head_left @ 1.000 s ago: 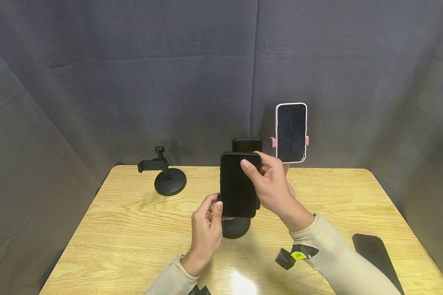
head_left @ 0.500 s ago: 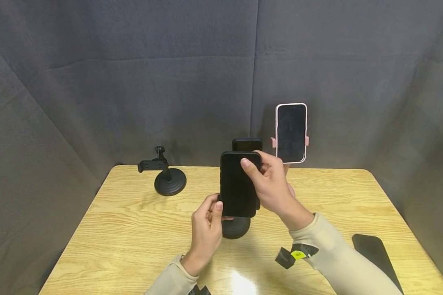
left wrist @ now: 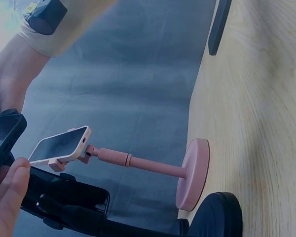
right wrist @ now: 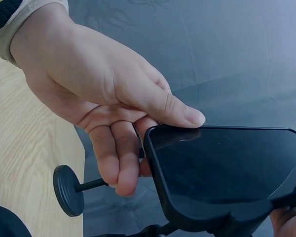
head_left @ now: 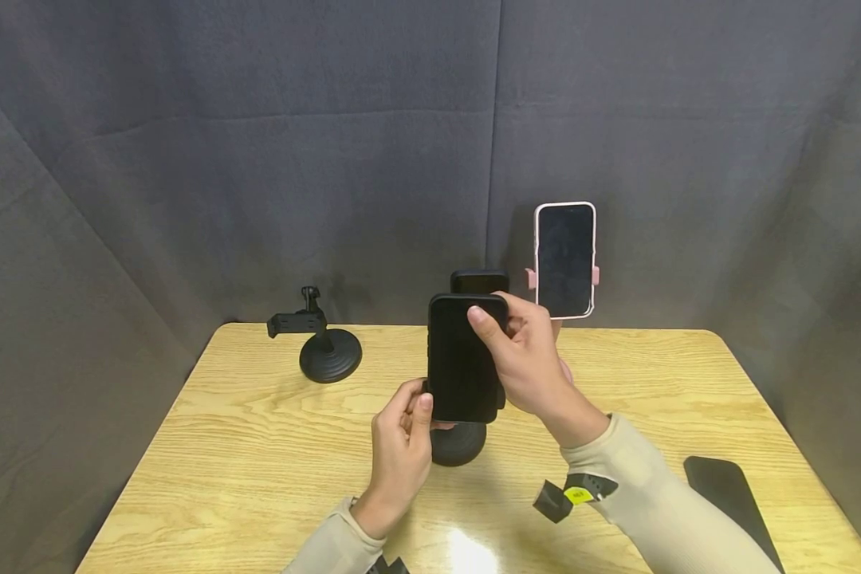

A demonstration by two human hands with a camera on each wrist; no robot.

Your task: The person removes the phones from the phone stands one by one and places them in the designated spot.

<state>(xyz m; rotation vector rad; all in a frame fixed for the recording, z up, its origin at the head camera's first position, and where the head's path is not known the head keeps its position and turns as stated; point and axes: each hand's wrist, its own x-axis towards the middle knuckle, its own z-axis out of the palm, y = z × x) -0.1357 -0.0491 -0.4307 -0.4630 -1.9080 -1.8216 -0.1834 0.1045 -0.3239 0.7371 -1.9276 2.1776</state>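
A black smartphone [head_left: 462,359] stands upright, screen toward me, at the black phone holder [head_left: 501,397] of a table stand with a round base [head_left: 459,445]. My right hand [head_left: 527,359] grips its upper right corner, thumb on the screen and fingers behind. In the right wrist view, the right thumb lies over the phone's edge. My left hand [head_left: 400,450] pinches the holder's left side by the phone's lower left edge; its fingertips are partly hidden. Directly behind, another black phone [head_left: 479,281] shows its top. A pink stand [left wrist: 158,165] carries a phone in a pale pink case [head_left: 565,259].
At the back left of the wooden table [head_left: 258,446] is a black phone stand [head_left: 330,355] with nothing in its clamp. Another black phone [head_left: 732,498] lies flat at the right, beside the right forearm. A grey curtain [head_left: 330,175] hangs behind.
The held phone has risen very slightly at its top edge; both hands keep their grip. The view has shifted a little; the other things stay in place.
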